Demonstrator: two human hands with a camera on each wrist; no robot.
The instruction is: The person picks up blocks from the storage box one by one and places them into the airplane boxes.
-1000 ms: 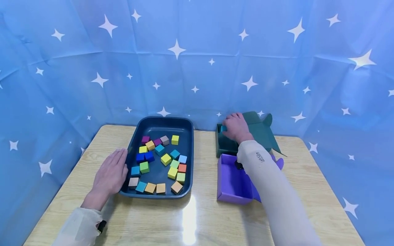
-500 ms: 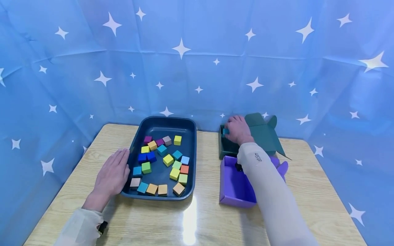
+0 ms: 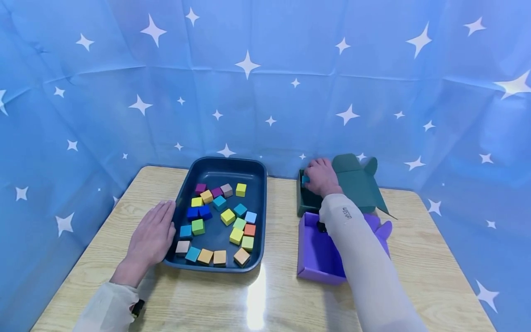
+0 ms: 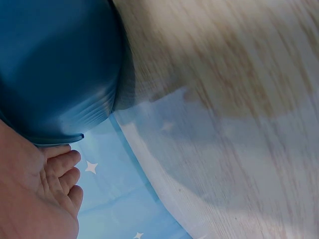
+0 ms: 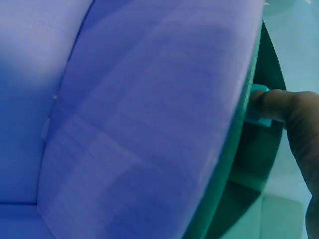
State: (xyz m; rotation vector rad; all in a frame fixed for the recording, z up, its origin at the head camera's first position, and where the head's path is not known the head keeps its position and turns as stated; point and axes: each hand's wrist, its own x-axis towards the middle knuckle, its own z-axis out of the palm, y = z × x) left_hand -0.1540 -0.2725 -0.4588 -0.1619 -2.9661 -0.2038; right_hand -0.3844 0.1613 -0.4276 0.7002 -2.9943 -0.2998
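Note:
My left hand (image 3: 151,235) lies with straight fingers along the left rim of a dark blue tray (image 3: 215,235). In the left wrist view, its fingers (image 4: 65,174) sit beneath the rim of the tray (image 4: 60,79). My right hand (image 3: 322,177) is over the green box (image 3: 303,210), back at the right, pinching a teal block (image 3: 305,179). The right wrist view shows a finger against this teal block (image 5: 263,121) within the box; its lower part is hard to see. Several coloured blocks (image 3: 205,211) lie loose in the tray.
An open purple box (image 3: 319,275) stands just in front of the green one, partly under my right forearm. The green lid (image 3: 356,182) is folded back to the right. Behind the wooden table (image 3: 207,299) hangs a blue star-patterned cloth (image 3: 265,92).
My right hand has sunk slightly toward the green box, still with the teal block. The head view has shifted a little. My left hand stays at the tray rim.

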